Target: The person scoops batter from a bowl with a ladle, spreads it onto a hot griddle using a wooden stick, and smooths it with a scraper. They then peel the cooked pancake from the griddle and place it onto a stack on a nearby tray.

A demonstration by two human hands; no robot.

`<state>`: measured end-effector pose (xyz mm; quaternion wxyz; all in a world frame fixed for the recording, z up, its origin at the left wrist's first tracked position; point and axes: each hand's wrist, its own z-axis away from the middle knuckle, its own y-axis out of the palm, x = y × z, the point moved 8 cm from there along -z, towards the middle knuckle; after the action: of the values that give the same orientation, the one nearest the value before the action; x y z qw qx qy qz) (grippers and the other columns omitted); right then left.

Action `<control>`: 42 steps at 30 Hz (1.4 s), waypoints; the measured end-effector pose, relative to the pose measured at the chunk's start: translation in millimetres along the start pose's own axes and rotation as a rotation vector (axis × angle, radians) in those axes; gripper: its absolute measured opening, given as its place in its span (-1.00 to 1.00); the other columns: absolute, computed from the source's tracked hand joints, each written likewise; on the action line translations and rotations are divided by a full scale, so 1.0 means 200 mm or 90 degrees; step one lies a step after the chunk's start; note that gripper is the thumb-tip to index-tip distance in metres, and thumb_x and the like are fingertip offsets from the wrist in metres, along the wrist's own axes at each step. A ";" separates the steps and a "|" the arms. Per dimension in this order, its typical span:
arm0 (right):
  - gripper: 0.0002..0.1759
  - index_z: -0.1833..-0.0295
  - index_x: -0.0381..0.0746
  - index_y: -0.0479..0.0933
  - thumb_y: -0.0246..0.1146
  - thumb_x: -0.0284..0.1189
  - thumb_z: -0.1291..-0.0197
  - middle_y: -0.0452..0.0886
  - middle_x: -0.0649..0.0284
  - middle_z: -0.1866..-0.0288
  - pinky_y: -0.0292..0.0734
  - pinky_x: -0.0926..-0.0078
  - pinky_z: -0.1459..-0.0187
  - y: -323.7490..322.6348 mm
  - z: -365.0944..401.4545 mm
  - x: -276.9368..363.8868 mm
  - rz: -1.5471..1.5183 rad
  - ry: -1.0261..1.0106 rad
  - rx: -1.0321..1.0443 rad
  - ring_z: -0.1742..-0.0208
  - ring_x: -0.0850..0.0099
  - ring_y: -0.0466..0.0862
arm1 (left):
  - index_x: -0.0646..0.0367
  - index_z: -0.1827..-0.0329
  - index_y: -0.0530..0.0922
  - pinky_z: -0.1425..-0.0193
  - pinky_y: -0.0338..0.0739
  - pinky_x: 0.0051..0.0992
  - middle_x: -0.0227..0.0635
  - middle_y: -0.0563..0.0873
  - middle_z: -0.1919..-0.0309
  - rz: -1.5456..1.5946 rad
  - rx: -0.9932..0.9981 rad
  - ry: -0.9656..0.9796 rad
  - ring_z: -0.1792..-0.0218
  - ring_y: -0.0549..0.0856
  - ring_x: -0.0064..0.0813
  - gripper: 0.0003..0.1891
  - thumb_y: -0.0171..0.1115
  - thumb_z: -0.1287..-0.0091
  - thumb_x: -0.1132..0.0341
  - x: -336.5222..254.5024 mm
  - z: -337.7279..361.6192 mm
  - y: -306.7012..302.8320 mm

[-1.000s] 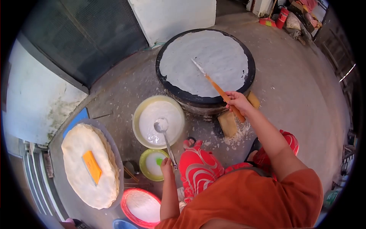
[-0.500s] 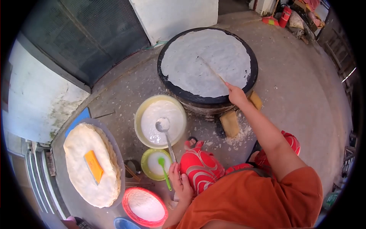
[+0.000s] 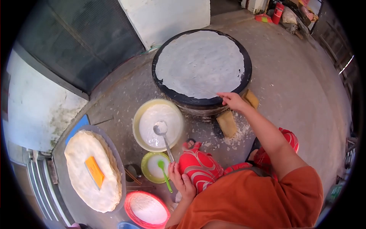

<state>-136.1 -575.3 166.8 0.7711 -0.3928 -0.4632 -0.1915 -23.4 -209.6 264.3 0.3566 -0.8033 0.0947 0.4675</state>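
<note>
My right hand (image 3: 233, 101) is closed on a thin stick (image 3: 207, 91), smeared by motion, over the near edge of a large round griddle (image 3: 248, 61). A pale, thin sheet of batter (image 3: 200, 63) covers most of the griddle. In my left hand (image 3: 182, 181) is the handle end of a metal ladle (image 3: 167, 144). The ladle's bowl, with white batter in it, is above a cream-coloured basin (image 3: 136, 126) of white batter. Near my left hand stands a small green bowl (image 3: 145, 168) of white liquid, with a green brush (image 3: 165, 174) resting in it.
At left, an orange-and-grey scraper (image 3: 94, 171) lies on a tall stack of pale flatbreads (image 3: 82, 183). A red basin (image 3: 129, 213) of white powder sits below the green bowl. Yellowish blocks (image 3: 227, 124) and crumbs lie by the griddle's base. A red dustpan (image 3: 263, 18) is at back right.
The stick's far end has swung from the middle of the sheet toward the near edge, and my right hand has drawn slightly closer. My left hand still holds the ladle. The view has shifted slightly.
</note>
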 end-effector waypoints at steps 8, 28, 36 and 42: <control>-0.58 -0.18 -0.03 0.39 -0.05 -0.51 -0.21 0.54 0.28 0.48 0.45 0.54 0.40 0.16 0.36 0.08 0.125 -0.180 0.120 0.48 0.54 0.52 | 0.41 -0.14 0.29 -0.30 0.05 -0.22 0.03 0.30 -0.17 0.019 -0.016 -0.012 -0.22 0.26 -0.03 -0.59 -0.18 -0.32 0.31 0.01 0.01 0.01; -0.54 -0.30 0.06 0.21 -0.15 -0.38 -0.28 0.57 0.19 0.41 0.37 0.58 0.62 -0.31 0.43 -0.52 -0.355 0.243 -0.272 0.64 0.52 0.44 | 0.42 -0.18 0.26 -0.31 0.05 -0.31 -0.02 0.27 -0.20 0.018 -0.001 -0.011 -0.24 0.26 -0.16 -0.55 -0.29 -0.40 0.22 0.05 0.03 0.04; -0.60 -0.14 -0.04 0.38 -0.05 -0.36 -0.17 0.56 -0.04 0.26 0.46 0.18 0.22 -0.30 0.36 -0.30 0.306 0.184 -0.297 0.25 0.03 0.56 | 0.44 -0.14 0.27 -0.28 0.09 -0.19 0.10 0.28 -0.17 0.022 -0.010 0.000 -0.19 0.27 0.00 -0.58 -0.26 -0.37 0.26 0.04 0.03 0.04; -0.57 -0.22 0.03 0.31 -0.02 -0.32 -0.21 0.56 0.07 0.41 0.46 0.35 0.48 -0.26 0.47 -0.44 0.203 -0.016 -0.339 0.54 0.26 0.54 | 0.44 -0.14 0.27 -0.28 0.09 -0.19 0.09 0.28 -0.17 0.030 -0.002 -0.009 -0.20 0.27 -0.02 -0.56 -0.27 -0.38 0.24 0.04 0.02 0.04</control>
<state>-266.2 -539.2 137.7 0.6559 -0.6508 -0.3385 -0.1779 -26.5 -211.5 251.8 0.3446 -0.7983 0.1107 0.4814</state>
